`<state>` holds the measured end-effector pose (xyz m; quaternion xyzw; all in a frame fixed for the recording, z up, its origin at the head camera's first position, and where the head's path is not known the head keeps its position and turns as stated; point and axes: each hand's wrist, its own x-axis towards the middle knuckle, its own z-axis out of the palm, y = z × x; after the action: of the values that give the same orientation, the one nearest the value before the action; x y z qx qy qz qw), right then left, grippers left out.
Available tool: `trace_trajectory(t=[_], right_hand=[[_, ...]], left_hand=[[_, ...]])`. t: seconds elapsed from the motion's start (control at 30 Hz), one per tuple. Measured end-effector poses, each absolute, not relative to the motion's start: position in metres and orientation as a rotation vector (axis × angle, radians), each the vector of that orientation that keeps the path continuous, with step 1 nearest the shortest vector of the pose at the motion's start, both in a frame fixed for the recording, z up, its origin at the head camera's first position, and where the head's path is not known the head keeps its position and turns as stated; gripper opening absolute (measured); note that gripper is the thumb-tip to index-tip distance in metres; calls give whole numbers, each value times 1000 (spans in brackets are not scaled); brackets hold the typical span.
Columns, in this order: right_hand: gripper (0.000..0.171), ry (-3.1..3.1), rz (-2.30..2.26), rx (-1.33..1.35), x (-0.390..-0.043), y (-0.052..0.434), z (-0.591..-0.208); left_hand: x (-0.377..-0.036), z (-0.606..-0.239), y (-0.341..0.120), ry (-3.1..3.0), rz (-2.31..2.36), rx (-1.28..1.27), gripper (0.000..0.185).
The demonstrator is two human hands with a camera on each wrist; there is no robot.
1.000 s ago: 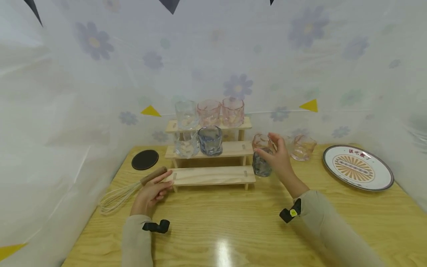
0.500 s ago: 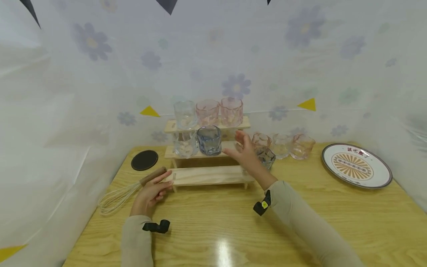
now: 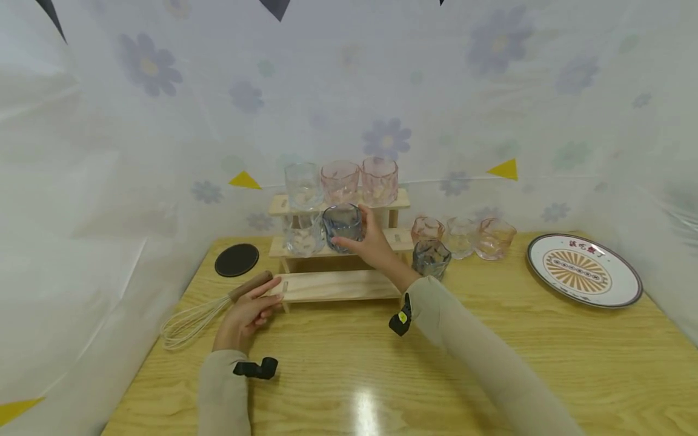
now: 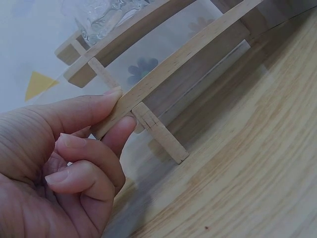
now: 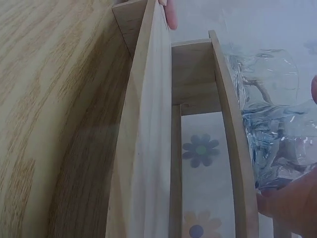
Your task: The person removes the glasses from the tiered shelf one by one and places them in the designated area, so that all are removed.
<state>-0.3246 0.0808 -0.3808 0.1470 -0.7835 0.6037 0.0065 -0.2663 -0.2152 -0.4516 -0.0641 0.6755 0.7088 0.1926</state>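
Note:
My left hand [image 3: 248, 312] pinches the left end of the lowest step of a three-tier wooden rack [image 3: 338, 287]; in the left wrist view, thumb and forefinger clasp the board [image 4: 163, 72] beside its leg. On the middle tier, my right hand [image 3: 377, 247] grips a blue glass tumbler [image 3: 339, 223] from its right side, thumb low at the front. The right wrist view has this blue tumbler [image 5: 277, 141] against the tier's edge, thumb at its base. To its left stands a clear tumbler [image 3: 302, 239]. A clear tumbler [image 3: 303, 186] and two pink tumblers [image 3: 339, 181] line the top tier.
Right of the rack stand a grey-blue tumbler [image 3: 431, 260], an amber-pink one [image 3: 427, 229], a clear one [image 3: 460, 237] and another amber-pink one [image 3: 494, 239]. A patterned plate [image 3: 583, 270] lies far right. A whisk [image 3: 204, 315] and black round coaster [image 3: 237, 260] lie left.
My right hand has moved left from the tumblers beside the rack to the blue tumbler on the middle tier and taken hold of it. My left hand has stayed on the lowest step.

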Motion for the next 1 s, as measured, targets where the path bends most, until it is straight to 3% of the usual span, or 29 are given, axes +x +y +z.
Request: trace_trajectory(t=[1.0], right_hand=[[92, -2374, 1841, 303, -327, 65, -382]], left_hand=[[-265, -453, -216, 1917, 1971, -167, 61]])
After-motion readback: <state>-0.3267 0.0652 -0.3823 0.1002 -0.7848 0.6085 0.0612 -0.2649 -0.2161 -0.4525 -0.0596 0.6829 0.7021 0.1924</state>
